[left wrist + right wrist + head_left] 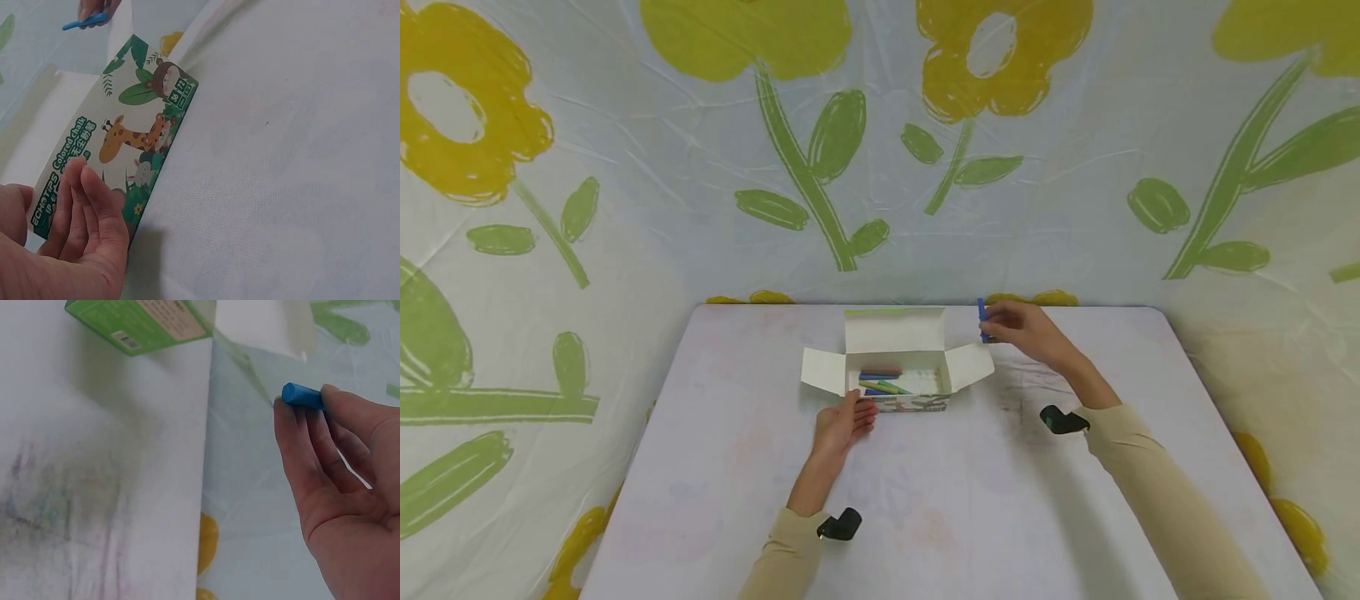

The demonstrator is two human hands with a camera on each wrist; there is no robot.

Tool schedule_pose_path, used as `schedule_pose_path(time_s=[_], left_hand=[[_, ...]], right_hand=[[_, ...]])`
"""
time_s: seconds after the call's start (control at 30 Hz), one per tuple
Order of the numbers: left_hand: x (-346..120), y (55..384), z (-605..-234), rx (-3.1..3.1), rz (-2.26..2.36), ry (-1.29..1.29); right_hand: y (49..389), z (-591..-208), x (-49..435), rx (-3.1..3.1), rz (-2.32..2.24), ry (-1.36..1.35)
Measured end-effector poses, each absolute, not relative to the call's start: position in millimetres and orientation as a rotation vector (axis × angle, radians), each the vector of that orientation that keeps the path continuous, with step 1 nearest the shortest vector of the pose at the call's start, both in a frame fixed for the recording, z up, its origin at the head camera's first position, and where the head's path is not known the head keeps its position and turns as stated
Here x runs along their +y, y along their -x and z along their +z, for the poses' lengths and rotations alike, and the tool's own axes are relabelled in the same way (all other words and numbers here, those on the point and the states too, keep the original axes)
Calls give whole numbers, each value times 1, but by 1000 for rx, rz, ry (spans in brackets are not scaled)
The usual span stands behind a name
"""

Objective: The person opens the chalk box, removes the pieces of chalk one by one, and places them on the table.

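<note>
A chalk box point(912, 403) stands on the table with its lid and side flaps spread, and several coloured chalk sticks point(880, 387) lie inside toward its left. My left hand point(838, 427) holds the box at its front left corner, the thumb at the rim and the fingers along the printed front point(134, 134). Between thumb and fingertips my right hand point(1018, 327) pinches a blue chalk stick point(302, 395), raised off to the right of the box near the table's far edge. In the left wrist view the blue stick also appears beyond the box.
The white table point(737, 500) carries dark, smudged chalk marks point(1018, 387) right of the box. Behind it hangs a flower-printed cloth point(1037, 233). The box's right flap point(970, 367) sticks out below the right hand.
</note>
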State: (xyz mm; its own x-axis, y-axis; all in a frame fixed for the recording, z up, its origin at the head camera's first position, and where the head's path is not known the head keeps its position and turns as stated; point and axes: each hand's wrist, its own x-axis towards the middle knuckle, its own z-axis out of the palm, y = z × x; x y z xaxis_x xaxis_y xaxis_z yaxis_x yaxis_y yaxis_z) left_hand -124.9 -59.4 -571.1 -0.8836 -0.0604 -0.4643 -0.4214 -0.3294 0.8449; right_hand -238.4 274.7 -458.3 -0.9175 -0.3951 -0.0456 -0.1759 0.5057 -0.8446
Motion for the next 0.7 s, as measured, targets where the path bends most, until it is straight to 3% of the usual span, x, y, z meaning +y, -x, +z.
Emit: schedule_pose_path(time_s=[0.7], left_hand=[[-70, 129, -576, 1645, 2294, 590]], right_hand=[[208, -521, 310, 2508, -1423, 103]])
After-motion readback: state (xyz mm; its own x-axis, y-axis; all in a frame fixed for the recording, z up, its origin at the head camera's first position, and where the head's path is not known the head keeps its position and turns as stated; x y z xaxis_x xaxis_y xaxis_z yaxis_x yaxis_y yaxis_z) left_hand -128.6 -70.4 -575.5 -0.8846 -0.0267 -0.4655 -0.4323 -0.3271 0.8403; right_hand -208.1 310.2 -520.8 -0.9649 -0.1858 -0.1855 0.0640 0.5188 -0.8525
